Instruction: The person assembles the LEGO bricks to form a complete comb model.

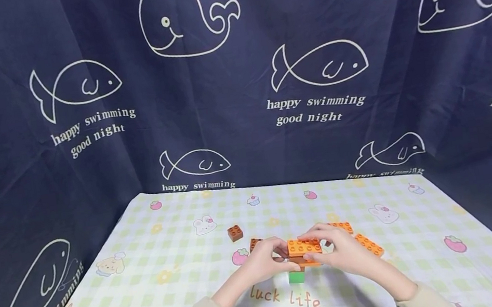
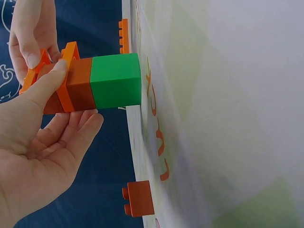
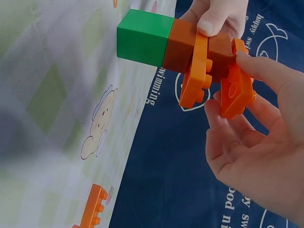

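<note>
A small tower of toy building bricks stands in front of me. Its green brick (image 2: 116, 80) is at the bottom, with a brown brick (image 3: 179, 46) on it, then an orange plate (image 3: 194, 71), a second brown brick (image 3: 221, 54) and a top orange plate (image 1: 303, 246). My left hand (image 1: 266, 261) pinches the tower from the left, its thumb on the lower orange plate. From the right, my right hand (image 1: 342, 250) holds the top orange plate between thumb and fingers. In the right wrist view this plate sits slightly tilted over the upper brown brick.
A loose brown brick (image 1: 235, 233) lies beyond my left hand, and another brown brick (image 1: 255, 244) is partly hidden by it. Past my right hand are two orange plates, one nearer (image 1: 369, 244) and one farther (image 1: 341, 226). A dark curtain (image 1: 238, 97) hangs behind the patterned tablecloth (image 1: 129, 296).
</note>
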Demonstrator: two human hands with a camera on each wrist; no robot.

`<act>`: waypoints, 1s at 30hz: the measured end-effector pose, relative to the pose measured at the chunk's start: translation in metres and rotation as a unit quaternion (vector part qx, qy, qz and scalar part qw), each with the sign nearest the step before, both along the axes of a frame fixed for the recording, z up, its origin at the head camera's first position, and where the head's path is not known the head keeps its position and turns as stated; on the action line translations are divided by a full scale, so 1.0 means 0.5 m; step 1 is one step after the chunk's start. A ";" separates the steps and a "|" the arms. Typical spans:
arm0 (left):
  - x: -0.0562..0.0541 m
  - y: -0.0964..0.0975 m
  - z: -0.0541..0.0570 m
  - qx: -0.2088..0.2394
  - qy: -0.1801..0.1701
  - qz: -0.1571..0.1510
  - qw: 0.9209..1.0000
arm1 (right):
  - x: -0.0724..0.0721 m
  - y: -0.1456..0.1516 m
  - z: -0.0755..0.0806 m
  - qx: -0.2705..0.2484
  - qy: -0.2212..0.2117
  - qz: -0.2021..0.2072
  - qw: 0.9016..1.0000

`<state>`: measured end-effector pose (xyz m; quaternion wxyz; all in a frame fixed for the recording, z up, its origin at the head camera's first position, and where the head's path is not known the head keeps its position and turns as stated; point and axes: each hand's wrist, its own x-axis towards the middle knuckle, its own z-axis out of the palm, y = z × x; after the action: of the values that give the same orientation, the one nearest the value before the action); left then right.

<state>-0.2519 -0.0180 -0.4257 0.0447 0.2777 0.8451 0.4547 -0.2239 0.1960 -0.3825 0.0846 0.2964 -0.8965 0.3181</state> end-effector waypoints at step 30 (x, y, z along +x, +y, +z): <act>-0.001 -0.001 -0.007 -0.002 0.019 0.000 1.000 | -0.010 0.002 0.008 -0.007 -0.007 0.055 0.998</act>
<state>-0.2524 -0.0187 -0.4293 0.0299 0.2862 0.8467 0.4475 -0.2287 0.1971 -0.3785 0.0626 0.3421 -0.8773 0.3307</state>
